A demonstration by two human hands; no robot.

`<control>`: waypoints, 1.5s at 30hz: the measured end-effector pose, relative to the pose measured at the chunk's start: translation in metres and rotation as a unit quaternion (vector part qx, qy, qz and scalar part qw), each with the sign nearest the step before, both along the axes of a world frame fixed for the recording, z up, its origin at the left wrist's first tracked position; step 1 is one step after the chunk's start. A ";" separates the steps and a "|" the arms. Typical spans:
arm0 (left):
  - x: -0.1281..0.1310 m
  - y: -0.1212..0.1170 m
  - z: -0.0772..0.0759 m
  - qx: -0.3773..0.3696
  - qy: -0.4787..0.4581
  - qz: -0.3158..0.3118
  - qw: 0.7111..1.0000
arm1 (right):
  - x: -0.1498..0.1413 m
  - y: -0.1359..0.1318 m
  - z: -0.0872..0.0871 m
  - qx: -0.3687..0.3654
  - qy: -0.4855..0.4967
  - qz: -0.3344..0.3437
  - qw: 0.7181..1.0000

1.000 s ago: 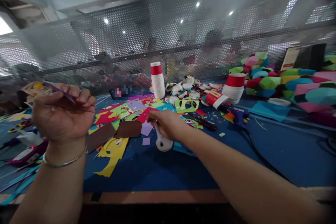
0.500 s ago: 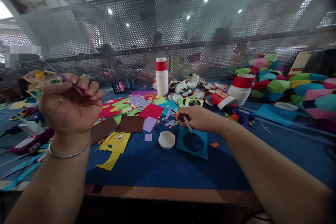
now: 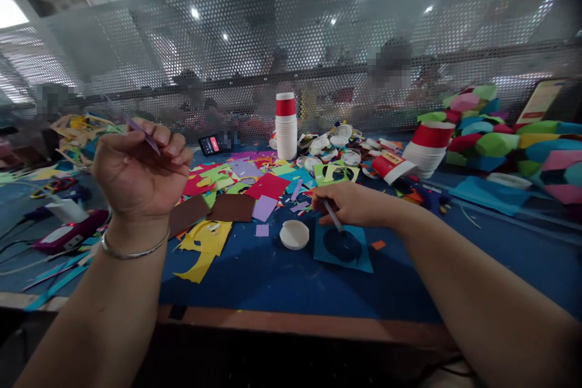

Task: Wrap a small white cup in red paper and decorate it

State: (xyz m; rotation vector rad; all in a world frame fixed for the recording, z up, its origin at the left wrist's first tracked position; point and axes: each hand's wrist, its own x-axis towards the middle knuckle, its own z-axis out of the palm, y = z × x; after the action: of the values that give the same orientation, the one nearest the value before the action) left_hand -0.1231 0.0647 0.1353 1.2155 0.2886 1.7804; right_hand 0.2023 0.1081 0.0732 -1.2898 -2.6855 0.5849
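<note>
My left hand [image 3: 140, 176] is raised at the left, palm turned up, pinching a thin piece of purple paper [image 3: 151, 142] seen nearly edge-on. Low over the table, my right hand [image 3: 348, 203] is closed around a pale, slim pen-like stick [image 3: 333, 217] with a dark tip slanting down. Under that tip lies a square of blue paper [image 3: 364, 262] with a large round hole; whether they touch I cannot tell. Just left of the square sits a shallow white paper cup base [image 3: 294, 235]. The right fingertips are partly hidden behind the hand.
Behind lie coloured paper scraps, brown sheets [image 3: 231, 207] and a yellow offcut [image 3: 204, 245]. A stack of paper cups [image 3: 286, 130] stands at the back; other red-topped cups [image 3: 430, 145] lean right. Colourful paper shapes [image 3: 495, 142] fill the far right. A purple device [image 3: 70, 236] is left.
The view has shifted slightly, so the table things appear a little further right. Both hands keep their grips, and the pen-like stick stays over the blue paper.
</note>
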 end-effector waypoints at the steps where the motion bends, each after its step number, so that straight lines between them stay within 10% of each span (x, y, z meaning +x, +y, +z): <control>1: 0.000 0.000 0.000 -0.001 -0.001 0.000 1.000 | -0.001 -0.001 0.000 -0.005 -0.002 0.000 1.000; 15: 0.006 0.003 -0.005 -0.038 0.001 -0.002 0.999 | 0.003 0.000 0.004 0.048 0.037 0.004 0.998; 23: 0.037 0.017 -0.042 -0.184 0.299 -0.020 0.936 | 0.012 0.009 0.002 0.148 0.059 -0.043 0.986; 32: 0.054 0.023 -0.064 -0.186 0.369 -0.058 0.909 | 0.002 0.006 0.002 0.224 0.151 -0.077 0.960; 45: 0.068 0.029 -0.076 -0.178 0.388 -0.035 0.904 | -0.020 -0.011 0.002 0.114 0.238 -0.054 0.963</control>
State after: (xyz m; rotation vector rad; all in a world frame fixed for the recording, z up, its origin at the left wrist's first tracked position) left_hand -0.0547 0.0937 0.0595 1.5798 0.9695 1.0354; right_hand 0.1826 0.0976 0.0748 -1.0631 -2.2000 0.4802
